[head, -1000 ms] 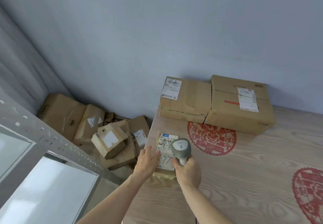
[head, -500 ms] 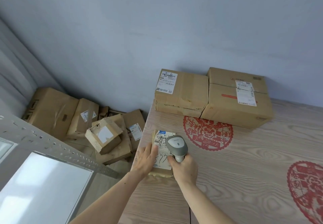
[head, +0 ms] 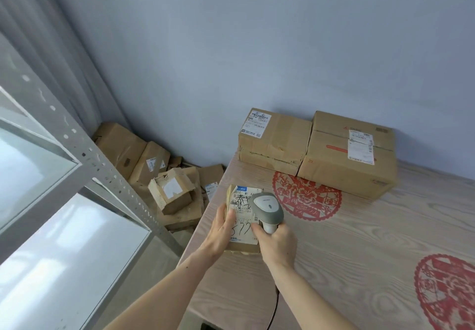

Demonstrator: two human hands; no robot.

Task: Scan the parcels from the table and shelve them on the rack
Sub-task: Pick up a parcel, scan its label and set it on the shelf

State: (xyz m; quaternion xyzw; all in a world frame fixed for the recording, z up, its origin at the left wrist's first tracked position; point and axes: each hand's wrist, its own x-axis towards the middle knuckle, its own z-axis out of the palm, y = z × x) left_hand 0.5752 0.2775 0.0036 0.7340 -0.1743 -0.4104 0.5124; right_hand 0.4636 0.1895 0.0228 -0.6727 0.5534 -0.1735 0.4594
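Small brown labelled parcel (head: 243,223) flat at the table (head: 359,239) edge, two large parcels (head: 273,140) (head: 347,154) behind

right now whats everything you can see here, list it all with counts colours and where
small parcel: 1, brown with a white label, on the table's near left edge
scanner: 1, grey, over the small parcel's label
large boxes: 2, brown with white labels, side by side at the table's far edge by the wall, left one, right one
table: 1, pale wood grain with red paper-cut motifs
rack: 1, grey metal with pale shelves, at left
boxes on the floor: a pile, brown, in the corner; count unclear
curtain: grey, at left
left hand: holds the small parcel's left side
right hand: grips the scanner's handle
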